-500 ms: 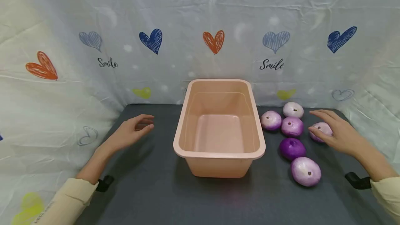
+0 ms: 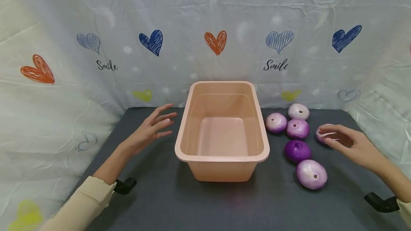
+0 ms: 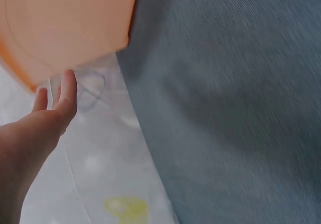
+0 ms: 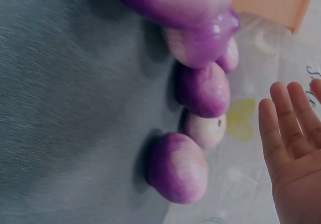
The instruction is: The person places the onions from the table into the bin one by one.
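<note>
A pink plastic basin (image 2: 221,159) stands in the middle of the table. To its left my left hand (image 2: 148,131) is held in the air, fingers spread toward the basin's side and holding nothing. On the right lie several purple-and-white onions, among them a dark purple onion (image 2: 297,151) and a large pale onion (image 2: 311,174) in front. My right hand (image 2: 354,146) is over the table beside the rightmost onion (image 2: 321,136), overlapping it in the head view. In the right wrist view the right hand (image 4: 296,158) has its fingers extended, apart from the onions (image 4: 178,169).
A dark grey cloth (image 2: 224,206) covers the table. Behind it and at both sides hangs a white curtain (image 2: 179,56) printed with hearts. A black wrist camera mount (image 2: 125,186) sticks out below the left wrist, another mount (image 2: 380,202) below the right.
My left hand has moved right, closer to the basin, with its fingers spreading. My right hand has dropped slightly lower beside the rightmost onion. The view has shifted a little.
</note>
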### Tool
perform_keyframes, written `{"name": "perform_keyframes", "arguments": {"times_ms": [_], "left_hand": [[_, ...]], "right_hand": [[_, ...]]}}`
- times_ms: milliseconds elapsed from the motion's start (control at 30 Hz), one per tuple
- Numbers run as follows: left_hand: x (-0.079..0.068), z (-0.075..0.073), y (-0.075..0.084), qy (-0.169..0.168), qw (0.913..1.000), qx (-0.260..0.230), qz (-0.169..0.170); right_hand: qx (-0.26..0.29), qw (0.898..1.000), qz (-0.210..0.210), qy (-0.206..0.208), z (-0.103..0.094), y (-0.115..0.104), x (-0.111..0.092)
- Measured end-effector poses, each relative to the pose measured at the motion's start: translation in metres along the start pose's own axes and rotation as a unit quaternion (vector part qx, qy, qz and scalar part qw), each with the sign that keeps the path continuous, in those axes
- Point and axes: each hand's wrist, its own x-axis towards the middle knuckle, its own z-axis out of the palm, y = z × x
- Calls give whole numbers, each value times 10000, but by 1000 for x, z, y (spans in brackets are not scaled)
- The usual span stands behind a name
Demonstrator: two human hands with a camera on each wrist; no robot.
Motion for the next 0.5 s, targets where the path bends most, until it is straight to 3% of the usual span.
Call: {"name": "perform_keyframes", "arguments": {"times_ms": [233, 500], "left_hand": [[15, 19, -2, -385, 9988, -246, 166], [20, 25, -2, -394, 9987, -268, 169]], "right_hand": [[433, 9986, -71, -287, 6, 1, -17], [668, 9953, -440, -539, 15, 10, -36]]}}
